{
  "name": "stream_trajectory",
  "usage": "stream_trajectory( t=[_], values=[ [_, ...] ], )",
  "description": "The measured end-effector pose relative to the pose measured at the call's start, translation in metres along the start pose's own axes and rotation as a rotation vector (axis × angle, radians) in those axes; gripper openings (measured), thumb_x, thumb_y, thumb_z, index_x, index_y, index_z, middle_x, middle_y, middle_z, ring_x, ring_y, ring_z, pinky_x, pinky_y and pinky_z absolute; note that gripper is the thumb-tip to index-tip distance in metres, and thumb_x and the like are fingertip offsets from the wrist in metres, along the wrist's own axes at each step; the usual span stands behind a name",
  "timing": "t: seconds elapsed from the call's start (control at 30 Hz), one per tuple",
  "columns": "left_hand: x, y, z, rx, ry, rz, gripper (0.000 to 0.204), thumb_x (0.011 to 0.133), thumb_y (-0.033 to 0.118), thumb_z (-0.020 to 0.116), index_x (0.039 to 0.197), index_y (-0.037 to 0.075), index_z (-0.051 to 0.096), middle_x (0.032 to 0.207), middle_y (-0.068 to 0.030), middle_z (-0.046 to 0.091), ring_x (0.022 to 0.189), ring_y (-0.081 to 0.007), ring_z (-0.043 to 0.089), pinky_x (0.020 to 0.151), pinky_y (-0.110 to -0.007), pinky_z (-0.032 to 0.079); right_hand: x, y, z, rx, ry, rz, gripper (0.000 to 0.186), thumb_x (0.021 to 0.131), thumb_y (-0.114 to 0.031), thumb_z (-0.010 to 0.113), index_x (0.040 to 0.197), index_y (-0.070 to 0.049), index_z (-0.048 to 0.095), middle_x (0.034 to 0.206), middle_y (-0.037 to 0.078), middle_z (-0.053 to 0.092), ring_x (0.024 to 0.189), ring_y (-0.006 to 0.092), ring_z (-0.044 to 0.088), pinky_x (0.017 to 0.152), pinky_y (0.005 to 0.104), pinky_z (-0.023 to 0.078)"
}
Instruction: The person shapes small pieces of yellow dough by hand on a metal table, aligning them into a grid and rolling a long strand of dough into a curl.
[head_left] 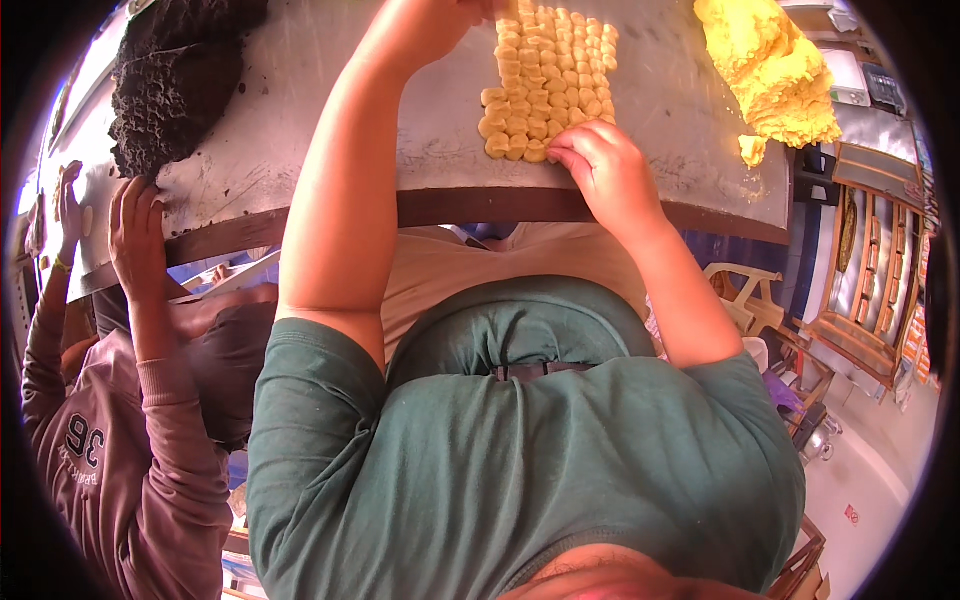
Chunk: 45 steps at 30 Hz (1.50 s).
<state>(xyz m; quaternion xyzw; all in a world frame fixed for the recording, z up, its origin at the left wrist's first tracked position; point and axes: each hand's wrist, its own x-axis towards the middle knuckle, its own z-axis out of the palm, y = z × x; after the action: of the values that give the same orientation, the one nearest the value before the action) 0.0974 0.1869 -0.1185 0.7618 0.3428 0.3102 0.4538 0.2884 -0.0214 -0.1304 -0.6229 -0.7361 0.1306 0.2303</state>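
A block of small, pale yellow dough balls lies in tight rows on the metal table. My right hand is at the block's near right corner. Its thumb and fingers are pressed together on a dough ball at the near edge, which they mostly cover. My left hand is by the block's far left corner, partly cut off by the top of the picture. What its fingertips hold, if anything, is hidden.
The metal table has a dark front edge. A black crumbly mass lies at left, a large yellow dough mass at right. A co-worker in a brown sweatshirt stands at left, one hand by the black mass. A plastic chair is at right.
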Motion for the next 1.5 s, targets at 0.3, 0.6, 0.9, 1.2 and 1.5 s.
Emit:
stream_trajectory(
  t=[0.3,0.6,0.9,1.2,1.5],
  values=[
    [0.004,-0.016,-0.008,-0.093,0.151,0.052,0.024,0.101,0.011,0.065,0.123,0.001,0.068,0.103,-0.0097,0.074,0.089,-0.0146,0.071,0.077,-0.028,0.056,0.005,-0.004,-0.011,0.042,0.087,0.014,0.018,0.092,-0.015,0.074,0.107,-0.006,0.069,0.089,0.011,0.07,0.082,0.0323,0.069,0.074,0.0403,0.056],
    [0.002,-0.017,-0.006,-0.224,0.204,0.028,0.02,0.103,0.014,0.064,0.118,0.004,0.07,0.1,-0.0086,0.075,0.088,-0.0169,0.072,0.075,-0.03,0.058,0.018,-0.001,-0.001,0.022,0.065,0.022,0.014,0.092,-0.014,0.075,0.099,-0.003,0.07,0.098,0.012,0.069,0.086,0.0308,0.068,0.077,0.0396,0.055],
    [0.003,-0.019,-0.011,-0.132,0.194,-0.026,0.016,0.096,0.007,0.068,0.111,0.001,0.07,0.101,-0.0102,0.075,0.088,-0.0161,0.07,0.077,-0.03,0.056,0.021,0.008,-0.013,0.045,0.09,0.034,0.016,0.093,-0.016,0.073,0.103,-0.003,0.07,0.1,0.014,0.07,0.09,0.03,0.068,0.079,0.0399,0.056],
    [0.004,-0.028,-0.022,0.044,0.41,0.134,0.03,0.091,0.0,0.073,0.121,0.002,0.068,0.113,-0.0086,0.075,0.094,-0.0176,0.069,0.082,-0.031,0.056,0.026,0.002,-0.015,0.104,0.053,0.108,0.017,0.095,-0.015,0.071,0.109,-0.006,0.072,0.094,0.013,0.068,0.095,0.0298,0.07,0.08,0.0397,0.056],
    [-0.003,0.001,-0.019,-0.095,0.357,-0.067,0.027,0.096,0.009,0.069,0.123,0.007,0.07,0.11,-0.0055,0.074,0.09,-0.0161,0.069,0.07,-0.031,0.055,0.042,0.012,-0.008,0.089,0.121,0.148,0.014,0.095,-0.014,0.071,0.107,-0.006,0.072,0.092,0.011,0.068,0.088,0.0306,0.07,0.079,0.04,0.056]
  ],
)
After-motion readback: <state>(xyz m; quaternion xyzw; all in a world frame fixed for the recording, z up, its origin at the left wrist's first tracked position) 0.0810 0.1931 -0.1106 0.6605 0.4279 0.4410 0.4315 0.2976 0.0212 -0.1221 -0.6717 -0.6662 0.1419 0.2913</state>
